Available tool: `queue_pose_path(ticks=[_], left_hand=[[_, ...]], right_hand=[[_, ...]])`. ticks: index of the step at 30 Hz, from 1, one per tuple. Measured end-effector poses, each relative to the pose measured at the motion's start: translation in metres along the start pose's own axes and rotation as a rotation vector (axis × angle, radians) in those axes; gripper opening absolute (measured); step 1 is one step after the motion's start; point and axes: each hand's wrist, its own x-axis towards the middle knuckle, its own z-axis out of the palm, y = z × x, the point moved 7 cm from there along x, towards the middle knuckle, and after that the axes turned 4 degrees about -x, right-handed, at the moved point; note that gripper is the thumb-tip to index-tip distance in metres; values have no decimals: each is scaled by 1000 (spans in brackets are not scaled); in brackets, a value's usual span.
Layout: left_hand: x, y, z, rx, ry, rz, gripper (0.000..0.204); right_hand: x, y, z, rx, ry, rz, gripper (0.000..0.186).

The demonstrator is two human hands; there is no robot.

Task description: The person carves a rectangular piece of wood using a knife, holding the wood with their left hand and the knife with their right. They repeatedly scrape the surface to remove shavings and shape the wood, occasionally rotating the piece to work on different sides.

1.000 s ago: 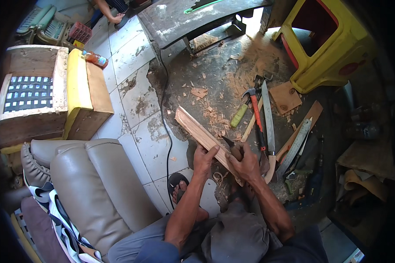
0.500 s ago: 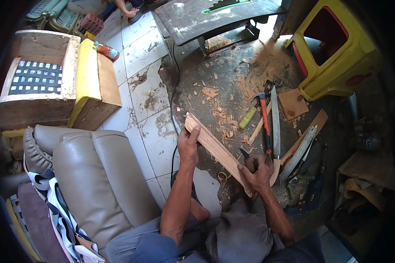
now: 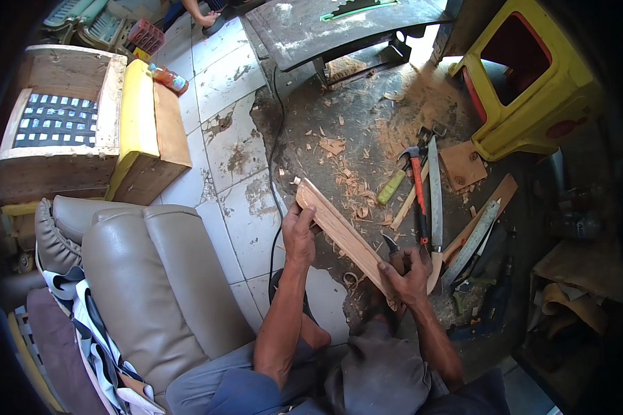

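My left hand [image 3: 300, 235] grips the far end of a wooden strip [image 3: 346, 243], which slants from far left to near right above the floor [image 3: 308, 100]. My right hand [image 3: 410, 280] pinches its near end and also holds a small knife [image 3: 394, 252], with shavings [image 3: 358, 206] and a hammer [image 3: 417, 187] lying beyond.

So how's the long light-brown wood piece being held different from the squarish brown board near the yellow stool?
The long, narrow, light-brown wooden piece is stretched out, while the flat, squarish, brown wooden board is much shorter. The left hand holds the long piece up; the board lies on the dark floor. The long piece looks pinker, the board more orange. Both look like brownish wood.
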Motion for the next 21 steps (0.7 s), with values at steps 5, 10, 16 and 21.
queue_pose_path(ticks=[5,10,16,21], left_hand=[[-4,1,8,-39,-47,10,55],[-7,-4,11,-31,-90,8,57],[-15,-20,23,-13,-128,-14,58],[-21,-28,32,21,-169,-11,59]], right_hand=[[1,-6,-5,-68,36,-50,41],[4,-7,-3,-82,18,-13,41],[11,-8,-5,-6,59,29,41],[15,-14,-4,49,187,51,39]])
